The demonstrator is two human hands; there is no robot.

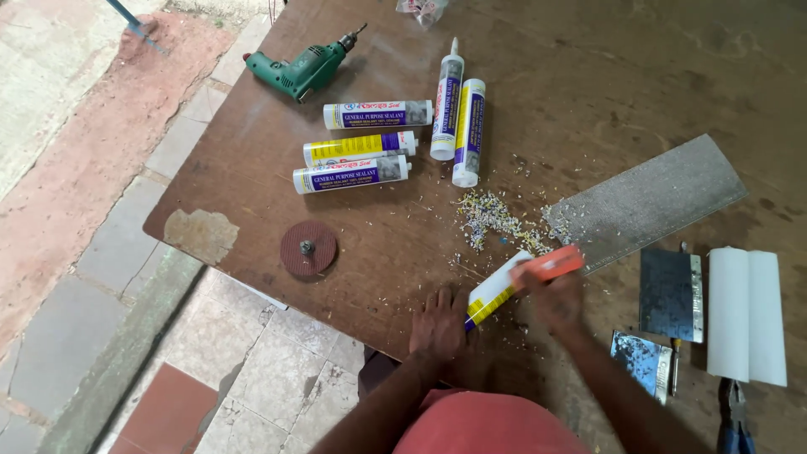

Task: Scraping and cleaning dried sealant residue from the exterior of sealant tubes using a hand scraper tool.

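My left hand (439,324) presses down on a white sealant tube (498,287) with a yellow and blue label, lying at the near edge of the brown table (252,185). My right hand (561,301) grips an orange utility knife (551,265) held against the tube's upper end; the hand is blurred. A scatter of small plastic shavings (496,217) lies just beyond the tube. Several more sealant tubes (370,143) lie in a group farther back.
A green electric drill (304,67) lies at the far left. A round reddish disc (308,249) sits near the left edge. To the right are a grey metal sheet (647,200), dark metal plates (670,294), a white folded sheet (746,313) and pliers (734,412).
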